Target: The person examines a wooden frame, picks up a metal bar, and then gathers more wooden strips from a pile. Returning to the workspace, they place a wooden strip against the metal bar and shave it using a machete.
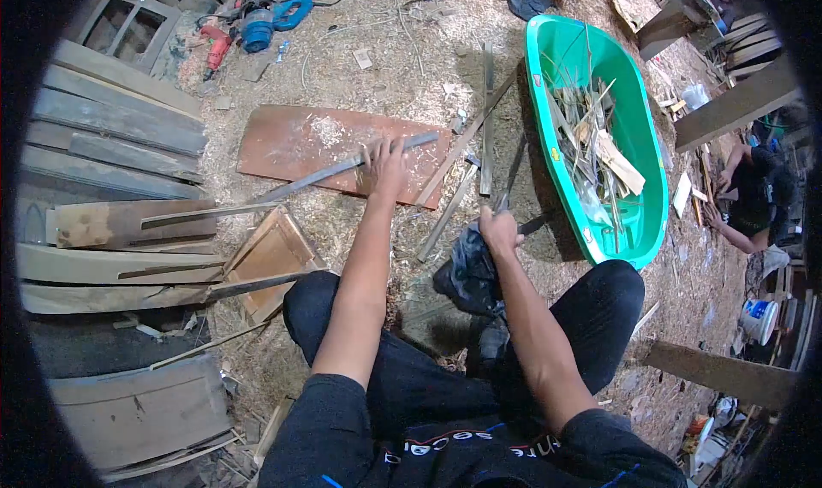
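A long, thin wooden strip (321,174) lies across a reddish-brown board (274,137) on the shavings-covered floor. My left hand (384,164) is over the strip, its fingers curled across it and holding it against the board. Closer to my knees, my right hand (499,229) is closed around something slim whose greyish end shows above the fist; I cannot make out its kind. Beside and below that hand sits a crumpled black plastic bag (469,270). Several narrow wood strips (487,128) lie between the board and a green tub.
At the right stands the green plastic tub (652,145) with wood scraps inside. Planks (111,116) are stacked along the left. Blue and red power tools (257,30) with cords lie at the far left. Another person (753,193) crouches at the far right, near wooden posts (736,103).
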`<state>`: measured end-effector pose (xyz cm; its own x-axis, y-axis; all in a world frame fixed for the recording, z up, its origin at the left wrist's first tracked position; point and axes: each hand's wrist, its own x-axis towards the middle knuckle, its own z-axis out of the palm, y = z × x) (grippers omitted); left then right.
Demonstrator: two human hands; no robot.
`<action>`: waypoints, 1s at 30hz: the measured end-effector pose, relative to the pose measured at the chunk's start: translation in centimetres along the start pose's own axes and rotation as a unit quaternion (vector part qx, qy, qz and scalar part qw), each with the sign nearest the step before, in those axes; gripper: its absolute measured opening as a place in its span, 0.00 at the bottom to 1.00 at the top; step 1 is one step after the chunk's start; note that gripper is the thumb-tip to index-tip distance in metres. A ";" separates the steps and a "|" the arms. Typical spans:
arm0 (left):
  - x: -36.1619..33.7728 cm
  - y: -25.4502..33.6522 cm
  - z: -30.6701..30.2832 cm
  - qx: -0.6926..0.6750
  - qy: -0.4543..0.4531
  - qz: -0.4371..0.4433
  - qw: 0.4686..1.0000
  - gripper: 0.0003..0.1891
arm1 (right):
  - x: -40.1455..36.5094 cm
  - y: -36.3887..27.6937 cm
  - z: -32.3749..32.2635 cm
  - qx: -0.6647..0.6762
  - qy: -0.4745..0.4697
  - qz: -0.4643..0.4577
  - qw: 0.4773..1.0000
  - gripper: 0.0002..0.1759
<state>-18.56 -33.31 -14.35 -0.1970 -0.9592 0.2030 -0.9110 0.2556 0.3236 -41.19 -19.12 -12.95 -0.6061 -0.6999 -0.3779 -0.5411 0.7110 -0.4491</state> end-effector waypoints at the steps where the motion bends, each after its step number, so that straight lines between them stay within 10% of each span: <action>1: 0.3 0.0 0.3 -0.012 0.018 -0.010 1.000 0.23 | 0.1 0.3 -0.5 0.051 0.015 0.013 0.999 0.31; 9: 1.7 -3.4 1.1 -0.124 0.134 -0.025 0.983 0.17 | -0.9 -4.5 -4.3 0.260 0.077 -0.153 0.950 0.22; 14: 1.8 -6.3 -0.4 -0.071 0.139 -0.004 0.988 0.17 | -2.5 -7.3 2.8 0.384 -0.080 -0.222 0.893 0.19; 30: 2.7 -2.8 2.5 -0.173 0.150 0.015 0.973 0.13 | -5.1 -5.0 6.5 0.314 -0.122 -0.152 0.929 0.22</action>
<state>-17.46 -36.87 -17.02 -0.0600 -0.8856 0.4605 -0.7199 0.3579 0.5946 -31.61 -19.53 -14.03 -0.2902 -0.9107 -0.2940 -0.1725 0.3520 -0.9200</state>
